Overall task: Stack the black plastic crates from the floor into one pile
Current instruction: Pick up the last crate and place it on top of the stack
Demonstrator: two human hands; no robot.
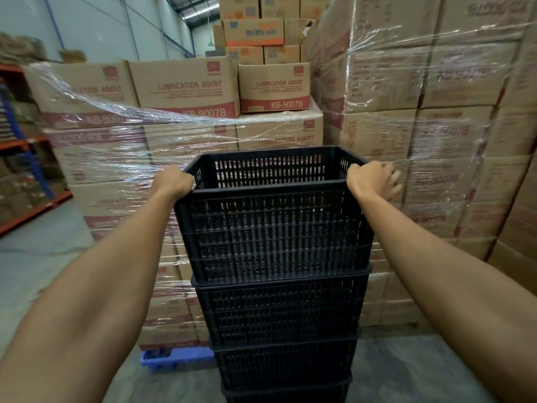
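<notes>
A pile of several black slatted plastic crates (283, 312) stands on the floor straight in front of me. The top crate (273, 234) sits nested in the one below, its open mouth facing up and empty inside. My left hand (173, 181) grips the top crate's left rim, fingers curled over the edge. My right hand (373, 181) is on the right rim corner, thumb side on the rim, fingers curled loosely on the outside and blurred. Both arms are stretched forward.
Shrink-wrapped pallets of brown cardboard boxes (186, 158) rise right behind the pile, and a taller wrapped stack (436, 135) stands to the right. A blue pallet (174, 359) shows at floor level. Orange and blue shelving (20, 146) lines the left. Grey concrete floor (37, 257) lies to the left.
</notes>
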